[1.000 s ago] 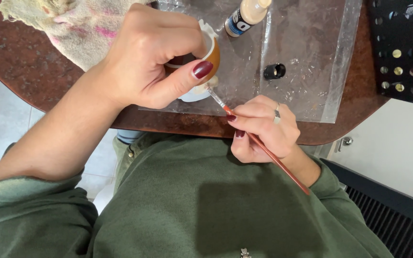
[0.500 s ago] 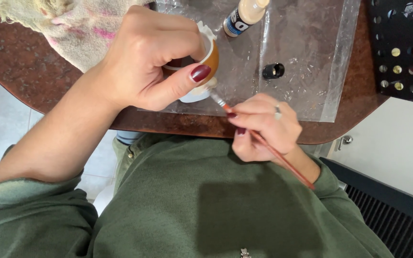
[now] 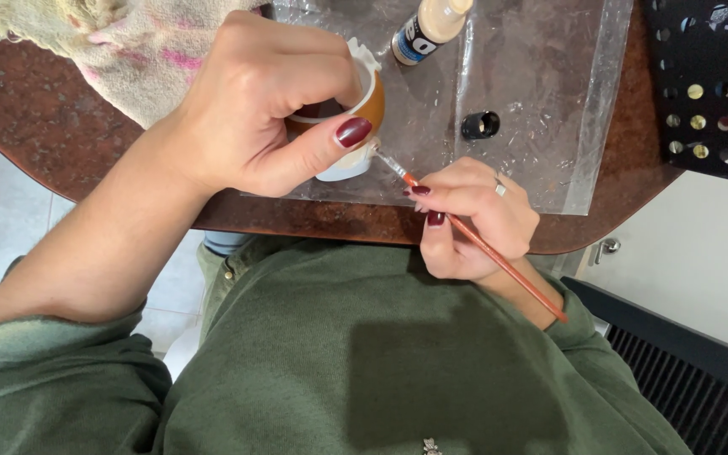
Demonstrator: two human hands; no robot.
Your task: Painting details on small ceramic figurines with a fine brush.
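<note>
My left hand (image 3: pixel 271 109) grips a small rounded figurine (image 3: pixel 362 118), brown on its side with white edges, held just above the table edge. Most of the figurine is hidden under my fingers. My right hand (image 3: pixel 469 219) pinches a thin orange-handled paintbrush (image 3: pixel 499 257) like a pen. The brush's metal ferrule and tip (image 3: pixel 385 158) touch the white lower part of the figurine, beside my left thumb.
A clear plastic sheet (image 3: pixel 541 101) covers the brown table (image 3: pixel 52 126). On it lie a beige paint bottle (image 3: pixel 427 29) and a small black cap (image 3: pixel 480 125). A stained cloth (image 3: pixel 120 50) lies at the left. A black rack of paint bottles (image 3: pixel 714 93) stands at the right.
My right hand and the brush shifted slightly; the tip stays against the figurine. My left hand keeps the same grip.
</note>
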